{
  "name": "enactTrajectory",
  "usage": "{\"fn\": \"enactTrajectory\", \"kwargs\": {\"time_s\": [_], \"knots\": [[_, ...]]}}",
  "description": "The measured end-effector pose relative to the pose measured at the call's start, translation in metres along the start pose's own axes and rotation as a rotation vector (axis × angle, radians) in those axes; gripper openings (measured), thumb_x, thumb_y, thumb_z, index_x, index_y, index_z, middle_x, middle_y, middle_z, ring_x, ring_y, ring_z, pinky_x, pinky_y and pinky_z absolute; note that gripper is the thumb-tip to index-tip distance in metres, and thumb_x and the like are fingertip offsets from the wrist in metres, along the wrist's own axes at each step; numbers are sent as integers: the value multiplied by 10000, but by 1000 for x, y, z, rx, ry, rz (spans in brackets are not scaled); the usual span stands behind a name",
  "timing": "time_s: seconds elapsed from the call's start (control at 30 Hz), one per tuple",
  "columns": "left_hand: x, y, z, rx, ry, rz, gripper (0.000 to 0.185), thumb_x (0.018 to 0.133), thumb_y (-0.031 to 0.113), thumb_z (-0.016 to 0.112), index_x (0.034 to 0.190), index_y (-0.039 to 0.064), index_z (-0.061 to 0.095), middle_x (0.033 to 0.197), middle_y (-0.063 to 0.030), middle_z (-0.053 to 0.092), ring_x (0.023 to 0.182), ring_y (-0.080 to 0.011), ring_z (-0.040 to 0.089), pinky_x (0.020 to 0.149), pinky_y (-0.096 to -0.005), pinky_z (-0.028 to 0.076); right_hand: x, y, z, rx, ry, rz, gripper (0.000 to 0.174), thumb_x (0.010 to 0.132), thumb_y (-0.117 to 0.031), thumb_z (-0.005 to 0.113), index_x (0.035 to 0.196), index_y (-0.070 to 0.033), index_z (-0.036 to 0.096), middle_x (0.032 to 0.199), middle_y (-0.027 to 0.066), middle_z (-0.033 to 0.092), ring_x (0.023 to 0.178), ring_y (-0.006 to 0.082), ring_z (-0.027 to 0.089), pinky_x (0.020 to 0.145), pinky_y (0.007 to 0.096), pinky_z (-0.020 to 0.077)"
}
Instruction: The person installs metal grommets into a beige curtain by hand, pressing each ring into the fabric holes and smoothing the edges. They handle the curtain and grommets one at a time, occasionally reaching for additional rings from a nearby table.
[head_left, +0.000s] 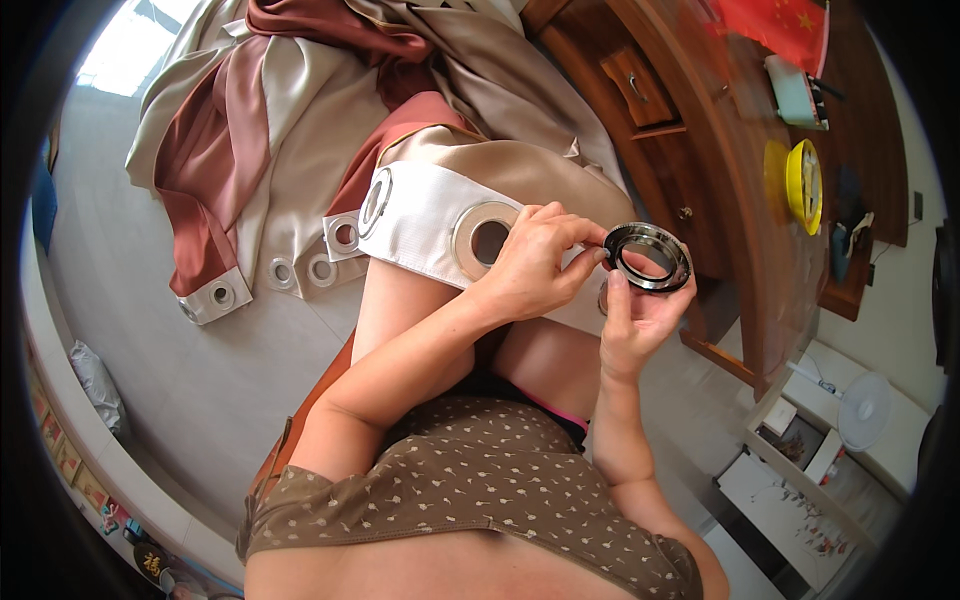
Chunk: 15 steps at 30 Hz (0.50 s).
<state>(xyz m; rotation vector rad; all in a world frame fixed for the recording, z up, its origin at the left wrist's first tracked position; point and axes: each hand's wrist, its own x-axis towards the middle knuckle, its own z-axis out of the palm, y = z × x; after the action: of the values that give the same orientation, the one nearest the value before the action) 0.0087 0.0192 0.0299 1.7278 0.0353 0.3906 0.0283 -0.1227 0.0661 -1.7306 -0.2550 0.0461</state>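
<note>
A shiny dark-silver curtain eyelet ring (673, 280) is held up by my right hand (637, 322), with the thumb at its near edge and fingers beneath. From the other side, my left hand (536, 262) pinches the ring's left rim between thumb and forefinger. Across my thighs lies the white heading band (427, 217) of a beige curtain (480, 169). One silver eyelet (376, 202) sits at the band's left end. Nearer my left hand, a large round hole (491, 241) has a pale ring around it, partly covered by that hand.
More beige curtain (315, 97) and reddish-pink fabric (214, 142) spread over the grey tiled floor (180, 405), some edges bearing eyelets. A wooden desk (675, 67) at the right carries a yellow bowl (805, 187). A white fan (865, 411) stands lower right. A plastic bag (97, 386) lies left.
</note>
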Motion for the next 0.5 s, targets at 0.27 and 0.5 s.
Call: {"fn": "enactTrajectory", "kwargs": {"time_s": [0.27,0.5], "knots": [[-1,-2,3,99,-35,22,131,791,87,664,919,61,676,813,-39,675,764,-213,554,798,-347,377,20,-16,-23,-435,-52,-239,741,773,32,668,1416,-7,303,1275,182,450,1138,251,517,983,397,441],[1,-4,9,220,17,90,83,739,70,643,816,61,671,752,-48,663,742,-230,544,763,-363,368,36,-34,-16,-1142,-313,-410,510,697,-116,721,1185,-150,576,1314,119,436,1264,329,409,1079,654,193]]}}
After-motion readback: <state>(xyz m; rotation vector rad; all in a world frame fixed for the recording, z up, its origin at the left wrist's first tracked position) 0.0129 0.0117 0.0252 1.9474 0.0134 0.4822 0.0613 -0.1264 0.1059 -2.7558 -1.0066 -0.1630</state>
